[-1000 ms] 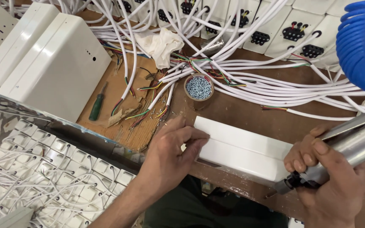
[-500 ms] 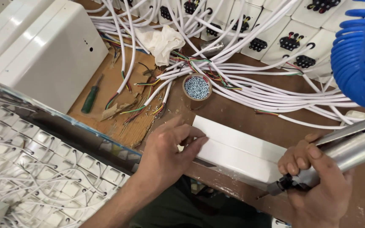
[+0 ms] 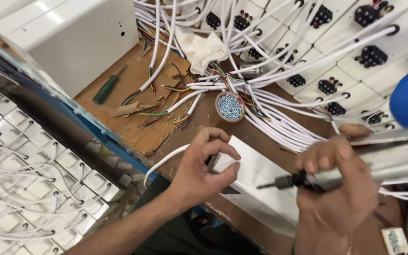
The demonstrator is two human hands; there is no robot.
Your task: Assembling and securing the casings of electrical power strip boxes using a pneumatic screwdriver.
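While the left hand (image 3: 199,174) pinches the near end of the long white plastic box (image 3: 260,184) on the brown wooden surface (image 3: 204,118), the right hand (image 3: 336,193) is wrapped around a silver powered screwdriver (image 3: 355,165), bit pointing at the box. Round tub of small screws (image 3: 230,106) just beyond, among white cables (image 3: 279,123). Green-handled screwdriver (image 3: 105,89) well left.

The left hand (image 3: 203,170) reaches in from the near left, forearm angled up, fingers curled in a pinch. The right hand (image 3: 338,189), near right, is clenched in a fist.
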